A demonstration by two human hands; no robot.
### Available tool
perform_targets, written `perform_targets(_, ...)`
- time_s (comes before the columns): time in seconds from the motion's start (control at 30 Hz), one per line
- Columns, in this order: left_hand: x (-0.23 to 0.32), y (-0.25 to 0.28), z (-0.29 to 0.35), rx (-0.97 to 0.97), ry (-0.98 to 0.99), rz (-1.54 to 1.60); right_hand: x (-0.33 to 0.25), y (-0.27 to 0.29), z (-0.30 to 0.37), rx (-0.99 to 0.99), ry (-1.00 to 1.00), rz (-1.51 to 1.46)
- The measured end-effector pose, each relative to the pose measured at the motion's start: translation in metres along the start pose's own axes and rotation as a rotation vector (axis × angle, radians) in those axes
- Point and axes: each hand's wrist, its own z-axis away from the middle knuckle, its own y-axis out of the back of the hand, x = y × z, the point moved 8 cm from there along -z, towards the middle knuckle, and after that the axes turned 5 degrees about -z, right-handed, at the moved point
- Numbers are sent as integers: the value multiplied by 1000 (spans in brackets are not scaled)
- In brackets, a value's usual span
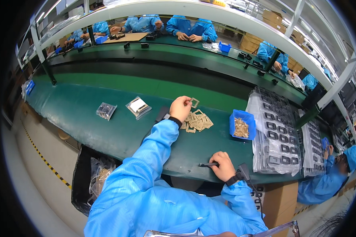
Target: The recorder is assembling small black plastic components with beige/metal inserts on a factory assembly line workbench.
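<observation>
My left hand (pixel 180 108) reaches over the far part of the green bench and pinches a small tan rectangular frame (pixel 195 102). Just beneath it lies a loose pile of similar tan frames (pixel 200 121). My right hand (pixel 223 166) rests near the bench's front edge, closed around a slim black tool (pixel 207 164) whose tip points left; its exact kind is unclear. To the right of the pile stands a blue bin (pixel 242 112) holding many small tan pieces (pixel 241 127).
Clear bags with parts, one dark (pixel 106 111) and one white-labelled (pixel 138 107), lie left of the pile. Trays of black frames (pixel 279 134) cover the right end. A black-lined bin (pixel 81 177) stands at lower left. Co-workers in blue sit across and at right.
</observation>
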Motion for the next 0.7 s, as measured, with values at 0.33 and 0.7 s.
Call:
perform_targets(0.33,125,-19,119,-585,90,677,9,45,4,324,-28,-164)
perform_targets(0.7,215,-36,175,-295,-914,-143,52,51,47,471,-388,-851)
